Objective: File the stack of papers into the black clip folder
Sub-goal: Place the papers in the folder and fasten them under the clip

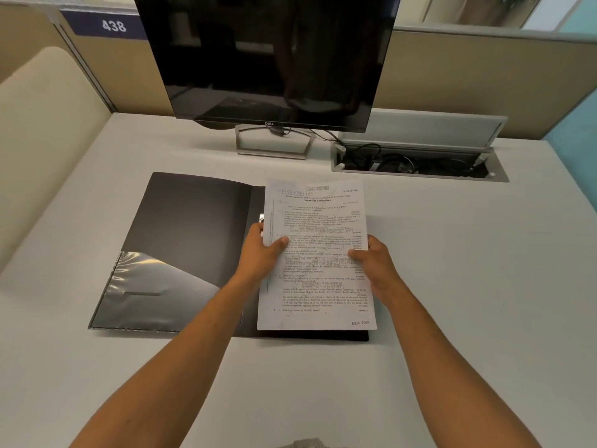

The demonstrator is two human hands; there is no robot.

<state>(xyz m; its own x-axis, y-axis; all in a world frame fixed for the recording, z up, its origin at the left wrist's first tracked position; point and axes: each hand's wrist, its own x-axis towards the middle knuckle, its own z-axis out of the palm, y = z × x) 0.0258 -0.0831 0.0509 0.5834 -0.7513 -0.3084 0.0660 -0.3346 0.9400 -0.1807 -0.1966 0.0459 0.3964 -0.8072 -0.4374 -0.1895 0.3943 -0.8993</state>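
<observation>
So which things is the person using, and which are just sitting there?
Using: the stack of papers, held by the left hand and right hand; the open black clip folder.

Just there: the monitor, the cable tray, the desk.

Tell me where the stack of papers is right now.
In the head view, the stack of papers is at centre, over the right half of the open black clip folder, held by the left hand and right hand below the monitor.
</observation>
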